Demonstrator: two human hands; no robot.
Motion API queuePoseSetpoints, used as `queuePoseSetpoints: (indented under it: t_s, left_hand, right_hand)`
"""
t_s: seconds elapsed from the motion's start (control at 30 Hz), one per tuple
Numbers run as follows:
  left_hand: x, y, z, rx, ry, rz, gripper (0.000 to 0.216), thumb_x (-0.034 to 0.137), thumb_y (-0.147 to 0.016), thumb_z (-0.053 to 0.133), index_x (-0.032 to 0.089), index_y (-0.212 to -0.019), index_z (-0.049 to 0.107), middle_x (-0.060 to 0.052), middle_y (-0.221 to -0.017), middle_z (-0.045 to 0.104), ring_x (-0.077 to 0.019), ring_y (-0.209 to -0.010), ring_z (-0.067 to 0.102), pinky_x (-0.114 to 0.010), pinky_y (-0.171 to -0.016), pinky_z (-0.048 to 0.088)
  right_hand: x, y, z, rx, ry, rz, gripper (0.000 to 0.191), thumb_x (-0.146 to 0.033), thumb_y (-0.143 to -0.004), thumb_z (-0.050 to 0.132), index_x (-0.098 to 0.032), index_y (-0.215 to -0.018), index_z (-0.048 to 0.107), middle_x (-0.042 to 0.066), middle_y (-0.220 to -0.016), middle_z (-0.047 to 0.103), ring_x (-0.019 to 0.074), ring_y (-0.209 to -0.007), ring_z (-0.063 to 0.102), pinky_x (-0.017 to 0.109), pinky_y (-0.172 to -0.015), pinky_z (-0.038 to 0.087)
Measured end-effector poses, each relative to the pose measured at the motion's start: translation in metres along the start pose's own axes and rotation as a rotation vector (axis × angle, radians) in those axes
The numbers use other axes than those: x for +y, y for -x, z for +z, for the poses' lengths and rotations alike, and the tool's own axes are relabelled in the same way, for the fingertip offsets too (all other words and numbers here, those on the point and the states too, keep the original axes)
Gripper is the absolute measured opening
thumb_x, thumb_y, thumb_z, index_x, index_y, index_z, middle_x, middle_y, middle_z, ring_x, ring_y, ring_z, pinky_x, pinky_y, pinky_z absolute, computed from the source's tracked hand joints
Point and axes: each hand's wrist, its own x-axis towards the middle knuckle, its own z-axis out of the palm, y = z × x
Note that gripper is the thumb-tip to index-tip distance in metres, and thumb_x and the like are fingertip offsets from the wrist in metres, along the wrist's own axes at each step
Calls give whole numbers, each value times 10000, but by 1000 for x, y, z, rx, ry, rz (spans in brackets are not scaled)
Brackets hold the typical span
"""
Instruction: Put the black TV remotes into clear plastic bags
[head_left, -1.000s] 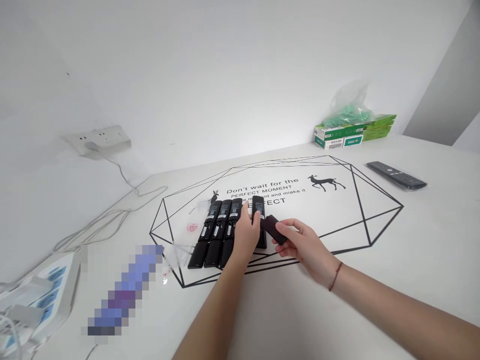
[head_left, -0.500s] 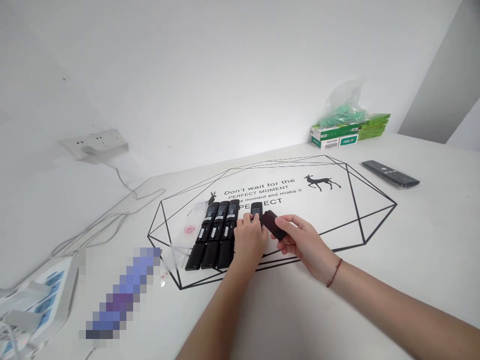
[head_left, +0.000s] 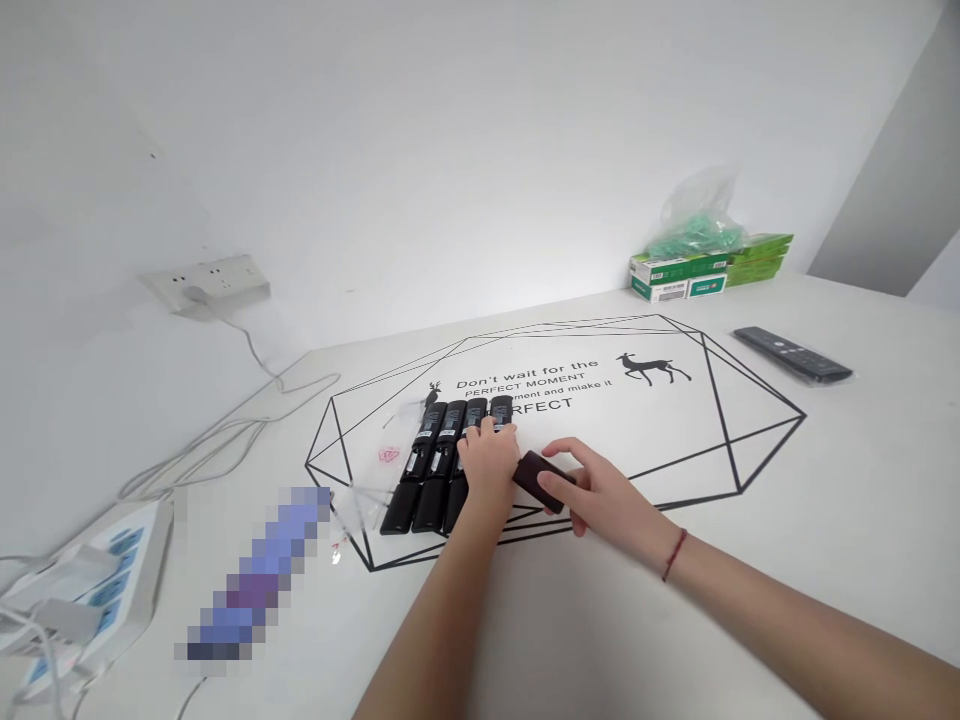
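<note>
Several black remote controls (head_left: 427, 505) lie side by side, backs up, with their battery compartments uncovered. At the right end of this row, my left hand (head_left: 489, 462) is closed over the rightmost remote control (head_left: 502, 408), whose labelled far end shows past the fingers. The hand and wrist hide its middle and near end. My right hand (head_left: 596, 490) pinches a dark battery cover (head_left: 538, 482) between thumb and fingers, just right of my left hand and above the table.
A wrapped remote control (head_left: 791, 355) lies at the right. Green-and-white boxes (head_left: 679, 268) with a plastic bag (head_left: 697, 225) on top stand by the wall. At left are a power strip (head_left: 124, 590), loose cables (head_left: 225, 430), a wall socket (head_left: 214, 282) and a blurred bluish object (head_left: 262, 575).
My left hand has slid the rightmost remote control left, up against the others. My right hand has lowered slightly with the battery cover, which is now turned differently.
</note>
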Motion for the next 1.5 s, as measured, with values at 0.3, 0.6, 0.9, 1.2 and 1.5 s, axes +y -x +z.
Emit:
queuePoseSetpoints:
  t_s: [0.3, 0.6, 0.9, 1.2, 1.5]
  left_hand:
    - [-5, 1, 4, 52, 6, 2, 316, 254, -894, 434, 255, -1063, 700, -91, -1205, 607, -293, -998, 535, -415, -774, 408]
    - [-23, -5, -14, 136, 247, -35, 320, 301, -903, 407, 273, -1059, 685, -66, -1175, 624, -282, -1026, 547, -441, -807, 436]
    - [-44, -15, -17, 42, 584, 317, 329, 231, -903, 388, 198, -1063, 673, -53, -1076, 692, -185, -1017, 611, -324, -928, 463]
    - [-47, -16, -24, 89, 647, 226, 310, 235, -896, 407, 203, -1043, 678, -48, -1064, 701, -178, -996, 628, -302, -911, 479]
    - [-47, -16, -26, 85, 683, 186, 312, 246, -899, 404, 209, -1043, 678, -35, -1075, 698, -176, -1005, 617, -296, -919, 466]
  right_hand:
    - [0, 1, -6, 20, 560, -90, 172, -357, -884, 421, -273, -964, 549, -53, -525, 504, 138, -478, 452, 240, -469, 321]
    - [-3, 6, -11, 13, 1037, -131, 332, -493, -857, 439, -216, -690, 510, 19, -596, 582, 184, -537, 537, 269, -465, 249]
    - [-5, 10, -29, -322, 810, -347, 348, -106, -630, 567, -236, -947, 502, 34, -1161, 608, 162, -752, 590, 267, -639, 451]
    - [9, 3, 1, -178, 942, -481, 336, -400, -778, 623, -248, -1072, 568, 45, -1198, 583, 162, -648, 608, 338, -625, 515]
    - [18, -7, 18, -105, 929, -616, 281, -333, -897, 483, -223, -1119, 616, 74, -1260, 595, 204, -905, 666, 336, -747, 546]
